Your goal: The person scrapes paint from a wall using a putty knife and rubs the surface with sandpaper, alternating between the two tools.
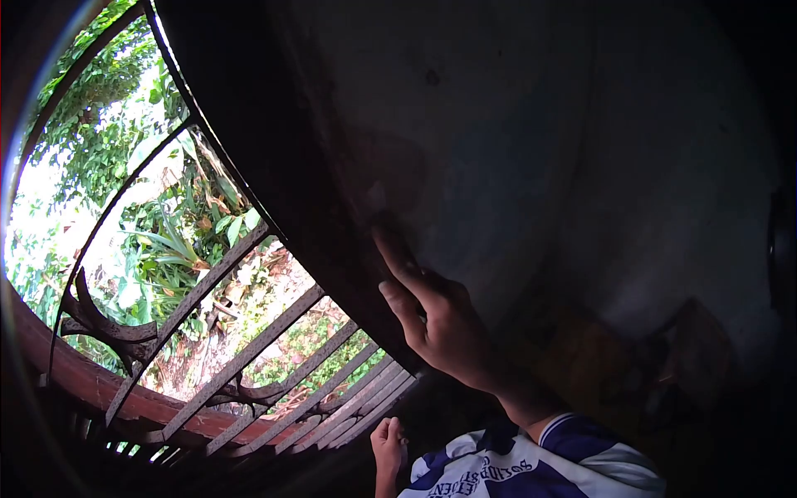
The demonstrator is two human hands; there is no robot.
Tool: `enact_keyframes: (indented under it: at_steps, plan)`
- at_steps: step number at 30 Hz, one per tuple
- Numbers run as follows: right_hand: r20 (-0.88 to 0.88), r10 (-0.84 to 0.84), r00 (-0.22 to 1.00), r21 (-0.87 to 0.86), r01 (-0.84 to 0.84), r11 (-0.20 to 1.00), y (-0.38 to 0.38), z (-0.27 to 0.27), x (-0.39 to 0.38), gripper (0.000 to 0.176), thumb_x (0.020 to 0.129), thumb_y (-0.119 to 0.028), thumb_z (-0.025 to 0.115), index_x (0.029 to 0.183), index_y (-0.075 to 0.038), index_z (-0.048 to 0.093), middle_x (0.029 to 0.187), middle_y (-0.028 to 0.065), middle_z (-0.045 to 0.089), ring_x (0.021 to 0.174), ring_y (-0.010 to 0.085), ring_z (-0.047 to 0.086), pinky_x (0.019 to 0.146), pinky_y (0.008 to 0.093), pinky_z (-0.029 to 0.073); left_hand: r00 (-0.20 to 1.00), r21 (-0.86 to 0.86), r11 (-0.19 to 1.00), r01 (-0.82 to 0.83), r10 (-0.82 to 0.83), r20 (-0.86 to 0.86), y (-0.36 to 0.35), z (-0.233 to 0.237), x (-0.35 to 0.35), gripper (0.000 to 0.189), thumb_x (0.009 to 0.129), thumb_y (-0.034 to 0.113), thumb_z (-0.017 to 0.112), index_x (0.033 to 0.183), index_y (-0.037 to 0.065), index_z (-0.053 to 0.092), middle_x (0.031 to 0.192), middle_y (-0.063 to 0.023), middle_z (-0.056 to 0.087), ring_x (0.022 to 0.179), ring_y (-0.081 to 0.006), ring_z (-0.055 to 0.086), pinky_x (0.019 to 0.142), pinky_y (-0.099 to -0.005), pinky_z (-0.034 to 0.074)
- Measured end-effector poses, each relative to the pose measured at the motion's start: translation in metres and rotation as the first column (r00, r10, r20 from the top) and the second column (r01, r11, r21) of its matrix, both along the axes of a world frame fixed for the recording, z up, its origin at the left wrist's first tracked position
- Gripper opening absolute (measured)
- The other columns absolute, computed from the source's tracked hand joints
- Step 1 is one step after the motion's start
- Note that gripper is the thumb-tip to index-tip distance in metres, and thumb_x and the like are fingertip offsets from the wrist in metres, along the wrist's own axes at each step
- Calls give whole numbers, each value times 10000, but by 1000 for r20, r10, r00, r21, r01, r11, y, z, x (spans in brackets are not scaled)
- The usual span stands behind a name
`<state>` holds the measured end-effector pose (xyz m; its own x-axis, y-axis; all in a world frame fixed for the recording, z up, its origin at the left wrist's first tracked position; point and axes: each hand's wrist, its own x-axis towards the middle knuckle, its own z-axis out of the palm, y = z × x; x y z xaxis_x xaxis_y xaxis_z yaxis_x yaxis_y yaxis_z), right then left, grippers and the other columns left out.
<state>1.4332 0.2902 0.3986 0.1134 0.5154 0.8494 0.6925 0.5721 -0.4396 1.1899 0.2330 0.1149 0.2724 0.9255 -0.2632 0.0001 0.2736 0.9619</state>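
My right hand (448,326) reaches up against the dark, stained wall (506,166). Its index finger is stretched out toward a dark patch beside the window edge, and the thumb stands apart from it. The other fingers are mostly hidden, and I see nothing held. A small pale mark (378,196) shows on the wall just beyond the fingertip. Lower down, near the window's bottom corner, my left hand (388,441) is closed with its fingers curled together. Whatever it may hold is too small and dim to name.
A window with rusty metal bars (261,353) fills the left side, above a reddish sill (191,421). Bright plants (174,241) grow outside. My blue and white printed shirt (506,465) shows at the bottom. Dim brownish shapes (689,349) lie at the lower right.
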Motion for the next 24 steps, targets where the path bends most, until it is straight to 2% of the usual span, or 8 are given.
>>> enact_keyframes:
  at_steps: [4,5,7,9,12,18,20,24]
  plan:
    - [6,-15,1000,-88,16,996,8,27,9,562,993,-90,533,1521,-87,339,1474,201,457,1042,360,675,805,365,591,999,-19,1000,20,-19,27,-6,-4,-1,332,1018,271,573,757,66,556,647,40,486,561,-33,444,521,-217,399]
    - [3,-25,1000,-69,25,997,3,28,7,548,990,-92,540,1509,-85,365,1383,212,549,943,336,703,763,378,591,999,-18,999,29,-29,38,-4,-2,-1,331,1017,271,575,757,66,557,645,40,487,561,-32,445,519,-216,399]
    - [4,-61,998,-7,61,998,-1,11,0,546,991,-102,542,1508,-87,369,1342,213,579,887,330,705,729,380,588,1000,-4,1000,10,-9,23,-3,1,1,329,1018,266,574,757,66,558,646,39,491,561,-32,448,516,-216,398]
    - [49,-108,993,-62,111,992,-5,-6,-1,552,996,-120,540,1516,-89,355,1372,208,558,894,343,705,702,378,591,1000,-22,1000,-15,16,19,-4,-2,2,326,1018,258,574,756,67,555,650,38,492,564,-32,452,512,-217,389]
    - [12,-39,999,-123,41,992,-3,11,2,554,1002,-132,534,1520,-87,343,1438,207,497,924,349,702,735,378,597,999,-6,1000,24,-24,30,-4,-1,2,329,1018,261,575,753,66,552,654,37,492,563,-33,450,517,-214,387]
    - [18,-61,998,-48,62,997,-3,-2,-2,559,1000,-133,540,1520,-92,339,1459,197,474,1021,363,681,798,381,596,998,-18,998,55,-55,9,-4,-1,7,342,1018,270,573,747,63,549,655,29,494,575,-42,451,532,-223,390]
    - [10,-40,999,-41,40,998,-1,12,-1,561,1001,-129,537,1523,-95,334,1471,191,462,1070,367,661,814,384,596,998,-6,998,59,-59,20,0,-4,9,343,1017,270,575,746,63,548,654,29,494,582,-44,454,536,-227,391]
    - [5,-58,998,-130,58,990,-8,14,-1,561,1005,-127,527,1527,-94,323,1485,183,448,1094,369,652,823,394,595,997,-37,997,74,-73,27,-3,-1,10,342,1015,270,578,747,59,550,655,27,497,586,-45,456,542,-227,387]
